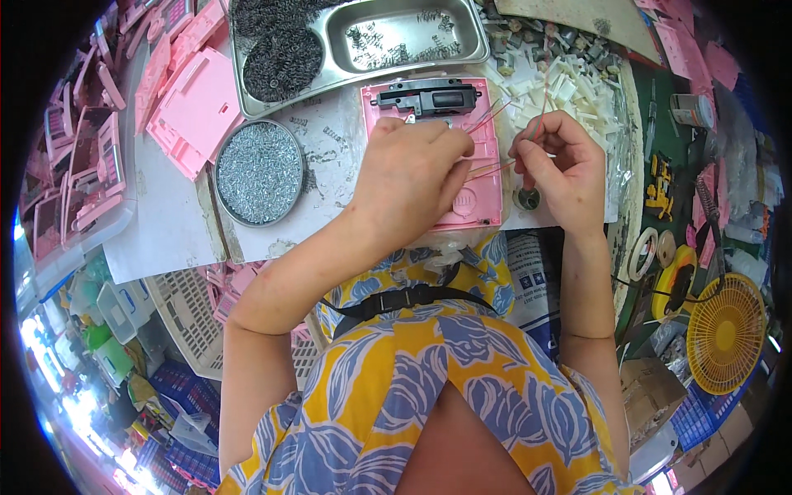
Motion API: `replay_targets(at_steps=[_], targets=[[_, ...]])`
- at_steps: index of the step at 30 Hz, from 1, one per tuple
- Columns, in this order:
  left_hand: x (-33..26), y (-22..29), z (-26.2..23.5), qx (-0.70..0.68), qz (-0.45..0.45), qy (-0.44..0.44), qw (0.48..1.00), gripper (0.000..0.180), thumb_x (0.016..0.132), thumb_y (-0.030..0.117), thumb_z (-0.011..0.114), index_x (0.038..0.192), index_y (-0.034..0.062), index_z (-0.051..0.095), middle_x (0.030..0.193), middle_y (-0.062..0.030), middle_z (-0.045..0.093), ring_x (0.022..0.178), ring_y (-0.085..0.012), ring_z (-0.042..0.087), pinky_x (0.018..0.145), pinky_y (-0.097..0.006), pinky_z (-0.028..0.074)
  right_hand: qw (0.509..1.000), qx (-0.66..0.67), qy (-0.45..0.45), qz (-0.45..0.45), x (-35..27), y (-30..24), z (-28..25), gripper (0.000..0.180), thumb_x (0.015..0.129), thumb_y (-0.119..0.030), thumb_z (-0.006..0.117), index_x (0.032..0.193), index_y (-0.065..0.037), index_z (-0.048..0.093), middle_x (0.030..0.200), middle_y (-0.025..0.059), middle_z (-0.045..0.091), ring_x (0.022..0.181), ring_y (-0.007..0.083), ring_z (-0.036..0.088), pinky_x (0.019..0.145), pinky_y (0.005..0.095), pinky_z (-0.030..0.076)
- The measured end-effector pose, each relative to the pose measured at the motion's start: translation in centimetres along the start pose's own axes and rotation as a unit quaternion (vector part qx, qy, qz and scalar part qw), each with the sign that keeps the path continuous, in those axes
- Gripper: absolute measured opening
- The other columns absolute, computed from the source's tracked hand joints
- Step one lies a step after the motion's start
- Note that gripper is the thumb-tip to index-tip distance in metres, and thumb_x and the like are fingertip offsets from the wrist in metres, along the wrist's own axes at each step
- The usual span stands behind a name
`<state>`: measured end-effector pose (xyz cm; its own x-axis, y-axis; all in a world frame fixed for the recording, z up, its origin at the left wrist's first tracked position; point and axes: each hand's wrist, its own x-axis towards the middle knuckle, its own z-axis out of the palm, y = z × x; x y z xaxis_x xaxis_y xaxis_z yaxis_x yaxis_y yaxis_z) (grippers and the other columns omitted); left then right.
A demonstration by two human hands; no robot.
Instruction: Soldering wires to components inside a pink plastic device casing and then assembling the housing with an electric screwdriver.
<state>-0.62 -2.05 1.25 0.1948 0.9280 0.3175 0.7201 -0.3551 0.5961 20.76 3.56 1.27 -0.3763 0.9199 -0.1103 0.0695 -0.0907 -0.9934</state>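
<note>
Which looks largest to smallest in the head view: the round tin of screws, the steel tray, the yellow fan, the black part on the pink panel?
1. steel tray
2. round tin of screws
3. yellow fan, close to the tin and warped near the rim, so unsure
4. black part

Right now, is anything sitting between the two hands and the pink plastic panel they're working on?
Nothing visible does. The left hand rests directly on the pink panel, and the right hand at its right edge pinches thin red wires leading onto it.
</note>
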Motion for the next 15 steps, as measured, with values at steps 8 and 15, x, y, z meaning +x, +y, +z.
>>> replay_targets(at_steps=[8,15], targets=[[-0.1,0.4,0.5,-0.036,0.082,-0.024,0.996,0.012,0.081,0.012,0.076,0.092,0.0119,0.07,0.077,-0.0035,0.065,0.068,-0.0247,0.062,0.071,-0.039,0.043,0.999,0.023,-0.023,0.032,-1.3,0.0,-0.4,0.011,0.095,-0.001,0.065,0.104,-0.002,0.059,0.074,0.0018,0.064,0.057,0.0054,0.054,0.051,0.0207,0.041],[0.5,1.4,1.4,0.094,0.042,-0.126,0.987,0.012,0.086,0.021,0.071,0.088,0.0097,0.069,0.073,-0.0067,0.066,0.067,-0.0267,0.064,0.072,-0.042,0.044,0.999,-0.009,-0.015,0.041,-1.4,0.2,-0.4,0.013,0.095,-0.002,0.067,0.105,-0.001,0.059,0.073,0.0014,0.064,0.056,0.0046,0.052,0.05,0.0203,0.039]])
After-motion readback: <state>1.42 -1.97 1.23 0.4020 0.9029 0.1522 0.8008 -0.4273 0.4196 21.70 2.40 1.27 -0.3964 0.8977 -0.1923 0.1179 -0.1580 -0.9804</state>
